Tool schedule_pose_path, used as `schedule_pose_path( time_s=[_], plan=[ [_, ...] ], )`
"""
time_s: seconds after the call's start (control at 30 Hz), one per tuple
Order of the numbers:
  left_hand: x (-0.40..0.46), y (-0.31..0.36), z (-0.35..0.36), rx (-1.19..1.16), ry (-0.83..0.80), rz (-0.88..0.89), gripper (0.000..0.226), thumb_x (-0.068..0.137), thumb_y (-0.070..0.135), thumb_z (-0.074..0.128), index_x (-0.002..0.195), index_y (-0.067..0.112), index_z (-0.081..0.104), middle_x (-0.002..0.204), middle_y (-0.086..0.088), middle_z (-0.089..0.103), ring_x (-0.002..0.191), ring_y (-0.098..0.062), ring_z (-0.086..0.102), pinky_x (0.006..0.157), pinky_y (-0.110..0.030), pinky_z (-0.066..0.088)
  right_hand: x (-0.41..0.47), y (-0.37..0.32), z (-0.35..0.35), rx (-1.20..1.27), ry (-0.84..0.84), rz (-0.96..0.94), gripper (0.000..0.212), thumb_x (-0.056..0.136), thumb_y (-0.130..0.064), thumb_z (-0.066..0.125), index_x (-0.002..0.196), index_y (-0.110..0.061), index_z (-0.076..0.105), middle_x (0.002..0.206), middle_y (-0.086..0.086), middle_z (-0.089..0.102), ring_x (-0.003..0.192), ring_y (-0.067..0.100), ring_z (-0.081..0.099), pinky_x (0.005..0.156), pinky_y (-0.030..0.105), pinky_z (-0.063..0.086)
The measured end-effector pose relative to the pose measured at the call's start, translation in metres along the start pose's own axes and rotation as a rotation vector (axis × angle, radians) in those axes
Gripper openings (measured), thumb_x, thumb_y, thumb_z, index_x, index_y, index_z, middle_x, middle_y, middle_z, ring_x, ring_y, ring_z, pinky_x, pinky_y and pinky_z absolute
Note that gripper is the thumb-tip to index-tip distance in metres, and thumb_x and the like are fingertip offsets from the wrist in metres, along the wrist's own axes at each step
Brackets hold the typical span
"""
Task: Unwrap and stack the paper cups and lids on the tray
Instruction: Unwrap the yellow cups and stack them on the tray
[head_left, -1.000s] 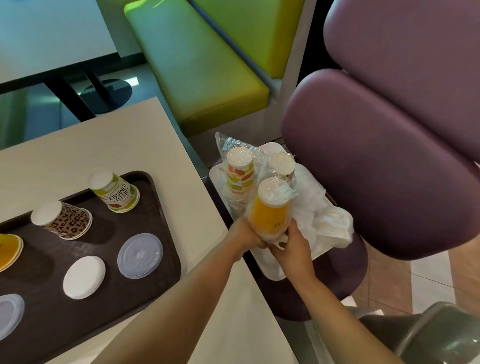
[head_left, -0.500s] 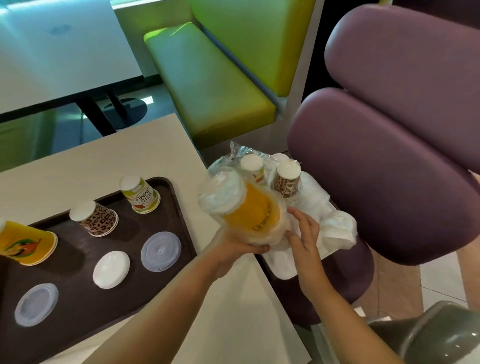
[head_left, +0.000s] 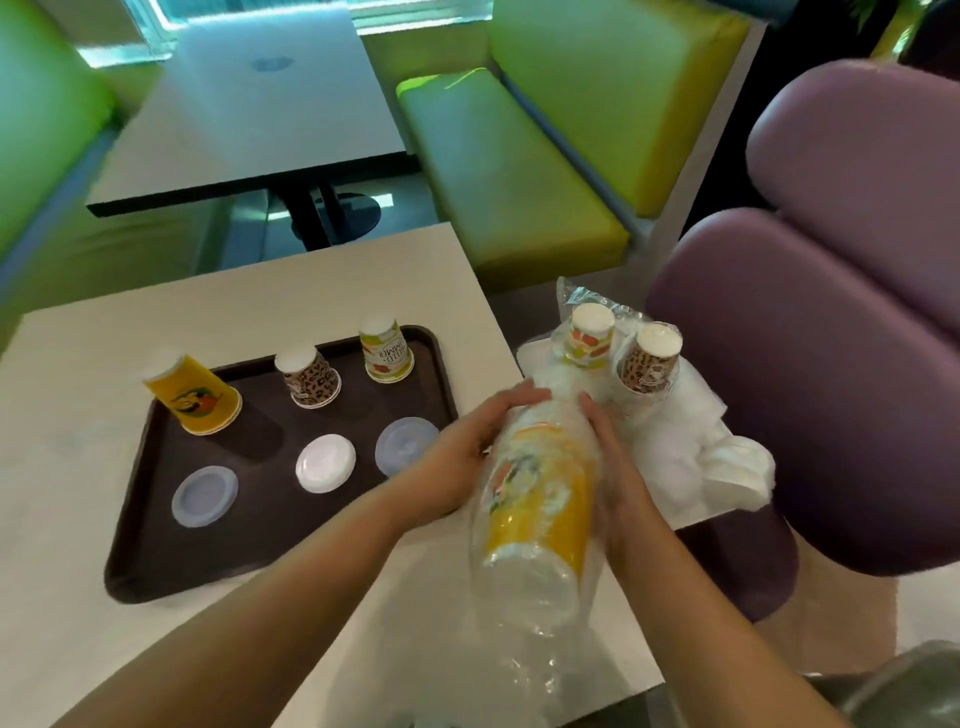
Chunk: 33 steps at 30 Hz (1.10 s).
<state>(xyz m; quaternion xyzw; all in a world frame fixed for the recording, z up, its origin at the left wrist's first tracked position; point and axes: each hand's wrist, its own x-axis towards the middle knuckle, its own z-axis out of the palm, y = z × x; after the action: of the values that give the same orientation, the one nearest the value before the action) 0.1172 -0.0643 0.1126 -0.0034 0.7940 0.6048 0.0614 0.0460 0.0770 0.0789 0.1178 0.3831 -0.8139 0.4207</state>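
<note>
The pale bench (head_left: 270, 312) carries a dark brown plastic tray (head_left: 156, 545) left of both hands, sorted cups and lids leaving room. Left hand (head_left: 467, 447) and right hand (head_left: 618, 467) clasp the plastic-wrapped stack of orange paper cups (head_left: 540, 499) between them, seemingly for unwrapping.

On the tray (head_left: 156, 545), we read print on only one cup: the upside-down white-and-green cup (head_left: 385, 353) at the far right corner bears lettering set in a round badge, inverted with the cup, which appears to say "HELLO SUMMER"; the smaller characters stay too blurred to confirm. The wrapped leopard-print cup (head_left: 649, 364) on the chair carries a round emblem that we cannot read. We find no other legible text.
</note>
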Motion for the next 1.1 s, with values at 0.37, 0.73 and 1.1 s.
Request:
schedule_pose_path(
  time_s=[0.37, 0.73, 1.1],
  plan=[
    [-0.064, 0.008, -0.052, -0.418, 0.24, -0.25, 0.079, 0.072, 0.06, 0.057, 0.139, 0.036, 0.024, 0.125, 0.001, 0.056, 0.105, -0.016, 0.063, 0.083, -0.028, 0.054, -0.007, 0.046, 0.092, -0.418, -0.069, -0.293, 0.086, 0.054, -0.04, 0.074, 0.132, -0.024, 0.042, 0.118, 0.008, 0.06, 0.102, 0.024, 0.063, 0.08, 0.042, 0.057],
    [-0.141, -0.036, -0.083, -0.073, 0.361, -0.106, 0.102, 0.057, 0.009, 0.09, 0.141, 0.019, 0.034, 0.123, 0.01, 0.061, 0.115, -0.001, 0.056, 0.088, -0.016, 0.048, -0.014, 0.107, 0.12, -0.994, -0.27, -0.513, 0.1, 0.055, -0.018, 0.091, 0.129, -0.041, 0.027, 0.123, -0.018, 0.049, 0.118, 0.003, 0.047, 0.095, 0.022, 0.045],
    [-0.167, -0.091, -0.062, 0.013, 0.556, -0.118, 0.096, 0.05, 0.004, 0.092, 0.134, 0.003, 0.045, 0.113, 0.017, 0.06, 0.109, 0.011, 0.055, 0.084, -0.005, 0.042, -0.019, 0.144, 0.106, -1.112, -0.321, -0.526, 0.093, 0.05, -0.017, 0.09, 0.119, -0.045, 0.035, 0.111, -0.044, 0.045, 0.11, -0.019, 0.043, 0.084, 0.0, 0.038]
  ],
)
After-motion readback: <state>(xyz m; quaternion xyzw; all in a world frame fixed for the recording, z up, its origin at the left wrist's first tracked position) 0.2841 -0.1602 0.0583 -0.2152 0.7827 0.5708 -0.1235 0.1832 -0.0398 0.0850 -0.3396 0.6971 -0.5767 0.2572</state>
